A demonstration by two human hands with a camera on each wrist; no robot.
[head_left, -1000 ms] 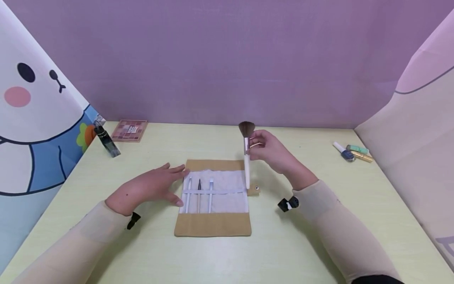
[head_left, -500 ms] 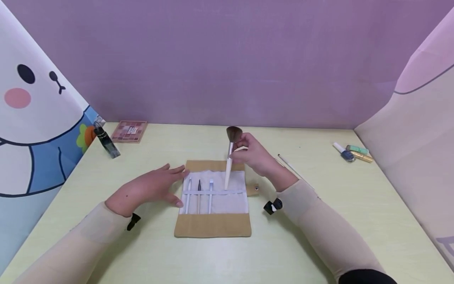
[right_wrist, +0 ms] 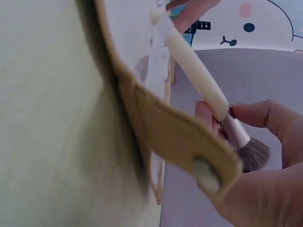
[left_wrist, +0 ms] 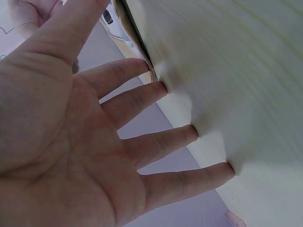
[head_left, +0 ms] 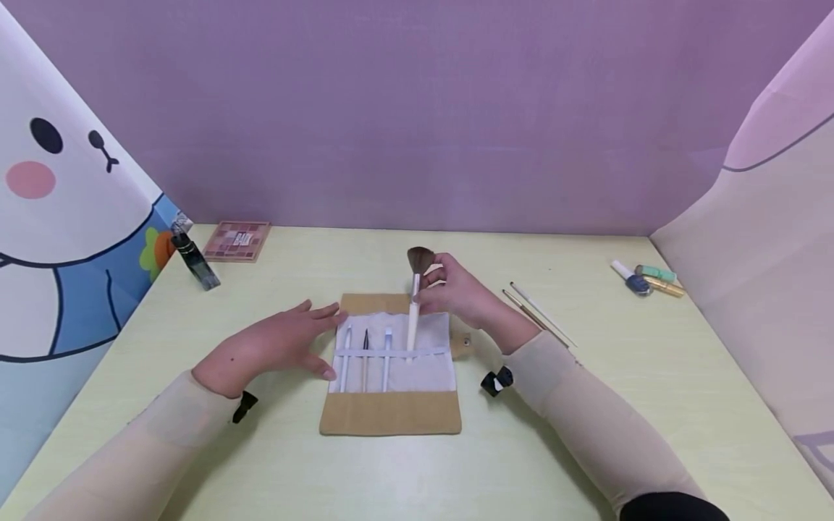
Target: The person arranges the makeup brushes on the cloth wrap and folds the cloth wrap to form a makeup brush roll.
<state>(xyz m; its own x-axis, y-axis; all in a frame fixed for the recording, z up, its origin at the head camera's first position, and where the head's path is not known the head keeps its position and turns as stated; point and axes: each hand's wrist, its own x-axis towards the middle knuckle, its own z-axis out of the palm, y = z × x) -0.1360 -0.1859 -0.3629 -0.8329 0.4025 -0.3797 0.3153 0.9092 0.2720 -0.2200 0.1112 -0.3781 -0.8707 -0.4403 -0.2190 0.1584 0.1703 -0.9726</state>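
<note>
A tan brush roll (head_left: pixel 391 414) with a pale lining lies unfolded on the table. Under its elastic band (head_left: pixel 433 352) stand three slim tools, among them a dark-tipped brush (head_left: pixel 366 360). My right hand (head_left: pixel 461 297) pinches a makeup brush (head_left: pixel 413 327) with a fluffy brown head and white handle. The handle's lower end is at the band, right of the slim tools; in the right wrist view the brush handle (right_wrist: pixel 196 71) slants toward the lining behind the snap strap (right_wrist: pixel 175 132). My left hand (head_left: pixel 280 344), fingers spread, rests at the roll's left edge.
Two thin brushes (head_left: pixel 544 314) lie beside my right forearm. At the far right are a blue bottle with a white cap (head_left: pixel 635 281), a green tube (head_left: pixel 656 273) and a gold tube (head_left: pixel 664 287). A pink palette (head_left: pixel 237 241) and a dark bottle (head_left: pixel 197 260) lie back left.
My right hand has carried the makeup brush left and then down, from the roll's right edge to the band. The thin brushes beside the forearm have come into view. My left hand stays still.
</note>
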